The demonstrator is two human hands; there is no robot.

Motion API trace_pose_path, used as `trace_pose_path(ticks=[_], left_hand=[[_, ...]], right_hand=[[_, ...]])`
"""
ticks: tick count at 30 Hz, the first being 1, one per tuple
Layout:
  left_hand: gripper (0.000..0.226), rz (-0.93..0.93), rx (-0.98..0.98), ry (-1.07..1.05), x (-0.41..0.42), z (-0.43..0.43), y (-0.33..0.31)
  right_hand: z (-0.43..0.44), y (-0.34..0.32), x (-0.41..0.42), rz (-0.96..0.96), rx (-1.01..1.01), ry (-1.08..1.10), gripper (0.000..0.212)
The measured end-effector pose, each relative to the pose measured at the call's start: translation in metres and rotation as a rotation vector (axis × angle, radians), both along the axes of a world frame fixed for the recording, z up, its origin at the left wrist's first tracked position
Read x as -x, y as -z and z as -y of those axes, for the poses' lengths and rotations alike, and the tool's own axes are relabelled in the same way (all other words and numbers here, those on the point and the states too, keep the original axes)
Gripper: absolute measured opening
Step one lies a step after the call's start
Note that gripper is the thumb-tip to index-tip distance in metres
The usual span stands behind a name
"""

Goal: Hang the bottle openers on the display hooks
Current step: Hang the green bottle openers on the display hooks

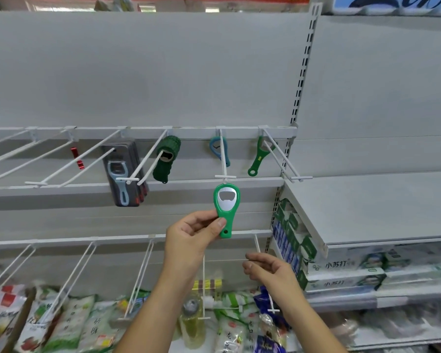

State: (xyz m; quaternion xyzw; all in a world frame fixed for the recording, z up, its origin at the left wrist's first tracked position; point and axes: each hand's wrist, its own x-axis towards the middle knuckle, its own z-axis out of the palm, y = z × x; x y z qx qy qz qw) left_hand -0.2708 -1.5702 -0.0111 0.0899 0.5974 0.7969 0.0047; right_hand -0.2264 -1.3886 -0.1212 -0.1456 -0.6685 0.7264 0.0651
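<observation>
My left hand [191, 238] pinches the handle of a green bottle opener [226, 208] with a silver metal head, held upright. Its top sits just under the tip of a white display hook [224, 159]. A blue opener [218, 150] hangs at the back of that same hook. To the right, a slim green opener [259, 156] hangs on another hook [285, 159]. A stack of dark green openers [166, 159] fills the hook to the left, and carded blue-grey openers [124, 174] hang further left. My right hand [270, 271] hovers lower right, fingers loosely curled, holding nothing.
Several bare white hooks [49, 161] stick out at the left, one with a red item [77, 157]. A lower row of hooks [140, 271] hangs above snack packets [69, 322]. A grey shelf [367, 207] with green-and-white boxes [341, 273] beneath juts out at right.
</observation>
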Motion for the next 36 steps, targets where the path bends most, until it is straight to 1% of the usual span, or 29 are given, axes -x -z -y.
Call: trace_pose_path(ticks=[8,16,21,27,31,34,36], left_hand=[[0.020,-0.026,0.024,0.002,-0.003,0.002,0.002],[0.019,0.013,-0.030,-0.017,0.012,-0.001,-0.015],[0.017,0.072,-0.039,-0.010,0.044,-0.012,-0.014],[0.013,0.120,-0.037,-0.012,0.100,-0.043,-0.012],[0.021,0.139,-0.010,-0.060,0.137,-0.061,-0.007],[0.027,0.191,-0.082,-0.077,0.155,-0.069,-0.005],[0.024,0.242,-0.168,-0.084,0.163,-0.074,-0.007]], right_hand=[[0.003,0.004,0.003,0.001,-0.011,-0.028,0.022],[-0.001,0.008,0.002,0.011,-0.007,-0.027,0.023],[-0.006,0.009,0.000,0.018,0.012,0.012,0.023],[-0.022,0.011,-0.005,0.030,0.009,0.065,0.022],[-0.037,0.014,-0.012,0.032,0.003,0.124,0.020],[-0.049,0.016,-0.018,0.046,-0.013,0.159,0.021],[-0.058,0.016,-0.021,0.055,-0.006,0.182,0.021]])
